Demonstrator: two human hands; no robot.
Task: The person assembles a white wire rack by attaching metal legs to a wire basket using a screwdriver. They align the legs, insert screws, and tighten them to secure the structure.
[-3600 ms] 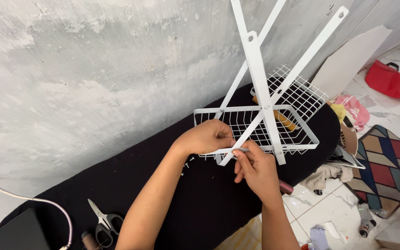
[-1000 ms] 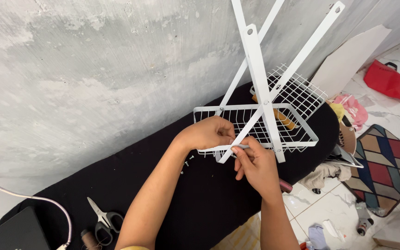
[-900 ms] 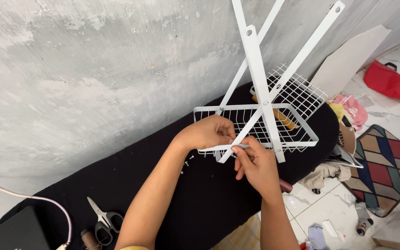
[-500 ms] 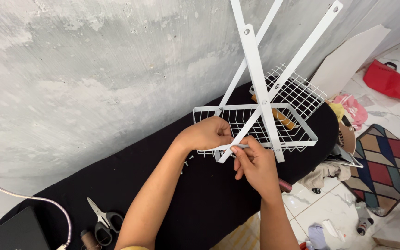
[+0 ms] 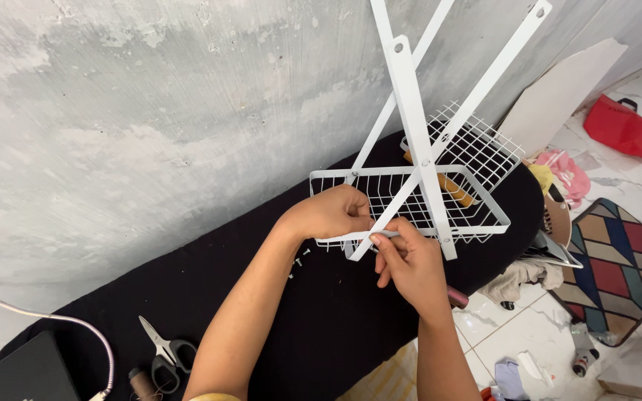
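Both hands locked onto the front corner of the white wire basket (image 5: 410, 204) — barely any movement across the last few seconds

The left hand (image 5: 332, 214) is closed over the basket's near rim, steadying it, while the right hand (image 5: 408, 260) pinches its fingertips together right at the foot of a white flat metal bar (image 5: 440, 141), where the bar meets the rim; what those fingertips hold is too small to tell. Set against the earlier frames the hands sit in nearly the same spot, the crossed bars leaning only a touch differently, so this looks like slow fiddly work at one joint. The basket rests on the black table (image 5: 321, 327), small screws (image 5: 299, 260) just beside the left wrist, scissors (image 5: 163, 355) well apart at the near edge
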